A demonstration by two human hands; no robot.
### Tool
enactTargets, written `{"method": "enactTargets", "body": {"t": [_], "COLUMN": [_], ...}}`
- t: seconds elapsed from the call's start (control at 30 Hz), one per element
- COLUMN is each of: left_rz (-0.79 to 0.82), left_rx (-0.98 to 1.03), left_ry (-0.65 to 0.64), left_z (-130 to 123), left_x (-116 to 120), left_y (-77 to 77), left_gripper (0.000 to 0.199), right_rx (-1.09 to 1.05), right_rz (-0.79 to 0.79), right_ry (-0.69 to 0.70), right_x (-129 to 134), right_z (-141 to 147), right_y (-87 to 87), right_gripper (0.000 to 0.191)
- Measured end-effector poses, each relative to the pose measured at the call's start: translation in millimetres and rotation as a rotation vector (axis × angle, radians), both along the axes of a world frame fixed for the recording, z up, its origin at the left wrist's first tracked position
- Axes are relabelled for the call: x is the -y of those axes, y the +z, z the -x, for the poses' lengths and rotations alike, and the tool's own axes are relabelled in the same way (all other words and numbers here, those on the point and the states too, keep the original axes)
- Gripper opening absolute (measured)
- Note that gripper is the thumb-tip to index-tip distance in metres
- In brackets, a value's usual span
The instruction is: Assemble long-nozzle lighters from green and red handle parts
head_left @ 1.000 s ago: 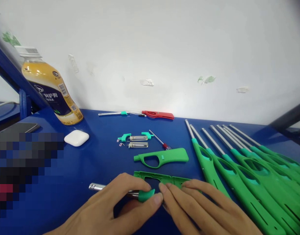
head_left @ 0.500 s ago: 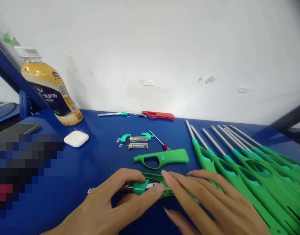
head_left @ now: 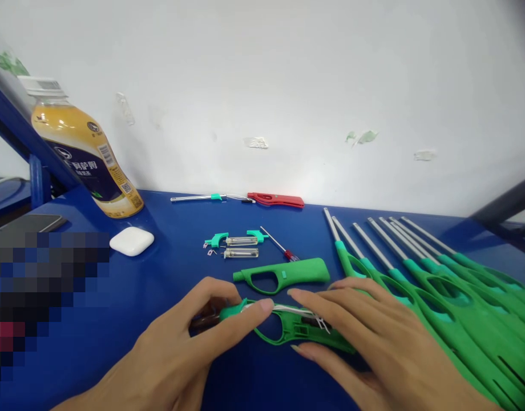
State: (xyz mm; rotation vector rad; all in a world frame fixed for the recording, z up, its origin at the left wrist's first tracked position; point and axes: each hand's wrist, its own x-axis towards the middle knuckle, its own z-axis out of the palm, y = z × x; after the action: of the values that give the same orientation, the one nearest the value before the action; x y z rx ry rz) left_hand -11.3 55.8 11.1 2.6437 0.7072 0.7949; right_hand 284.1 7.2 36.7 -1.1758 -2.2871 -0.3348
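Note:
My left hand [head_left: 181,342] pinches the teal collar [head_left: 233,310] of a metal tube, with the thumb over thin white wires [head_left: 294,310] that run to the right. Beneath the wires lies an open green lighter shell half [head_left: 294,331], its inner ribs and finger loop facing up. My right hand [head_left: 374,337] is closed around the shell's right end, its fingertips on either side; a dark part shows inside the shell. Just behind is another green shell half [head_left: 303,272], outer side up. Most of the tube is hidden by my left hand.
Several green lighters [head_left: 459,297] fan out at the right. Behind the hands lie clear cylinders [head_left: 242,253] with teal pieces [head_left: 219,240], a screwdriver [head_left: 290,256], a red lighter shell [head_left: 277,200] and a metal tube [head_left: 192,198]. A bottle [head_left: 89,154], white case [head_left: 132,241] and phone [head_left: 35,221] stand left.
The teal collar and wires have come up and left, off the green shell. The shell's loop and inside now show more, and my right hand has shifted to its right end.

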Motion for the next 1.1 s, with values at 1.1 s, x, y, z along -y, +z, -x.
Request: {"method": "enactTargets", "body": {"t": [1.1], "left_rz": [0.143], "left_rx": [-0.007], "left_ry": [0.153], "left_z": [-10.8], "left_x": [-9.5], "left_y": [13.1], "left_gripper": [0.036], "right_rx": [0.037], "right_rz": [0.178], "right_ry": [-0.072], "right_x": [-1.3], "right_z": [-6.5], "right_y": [-15.4], "right_gripper": [0.033]}}
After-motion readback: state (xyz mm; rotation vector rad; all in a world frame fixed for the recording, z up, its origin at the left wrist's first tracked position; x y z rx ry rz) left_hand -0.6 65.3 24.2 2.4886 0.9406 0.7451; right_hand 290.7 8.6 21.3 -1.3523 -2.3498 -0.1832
